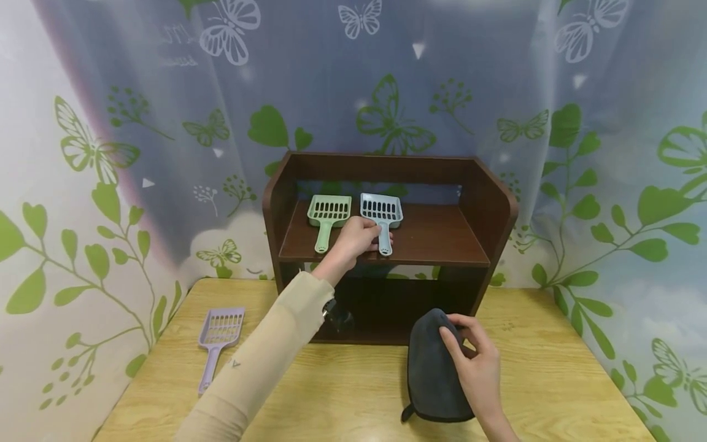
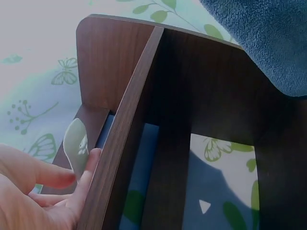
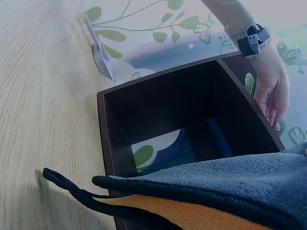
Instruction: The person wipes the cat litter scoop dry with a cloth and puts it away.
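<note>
My left hand [image 1: 356, 236] pinches the handle of a pale blue litter scoop [image 1: 385, 239] on the upper shelf; the left wrist view shows the handle end [image 2: 75, 143] between thumb and fingers. Left of it lies a pale green litter scoop [image 1: 323, 236], its handle toward me. Down at the front right, my right hand [image 1: 477, 362] grips a folded dark blue-grey towel [image 1: 436, 374] by its upper edge. The towel's orange underside [image 3: 192, 211] and black trim with a hanging loop [image 3: 60, 179] show in the right wrist view.
A dark brown two-tier shelf unit [image 1: 386, 261] stands on the wooden table [image 1: 331, 393], backed by a patterned curtain [image 1: 331, 61]. A purple litter scoop [image 1: 210, 368] lies at the table's left. My left forearm crosses in front of the shelf's lower opening.
</note>
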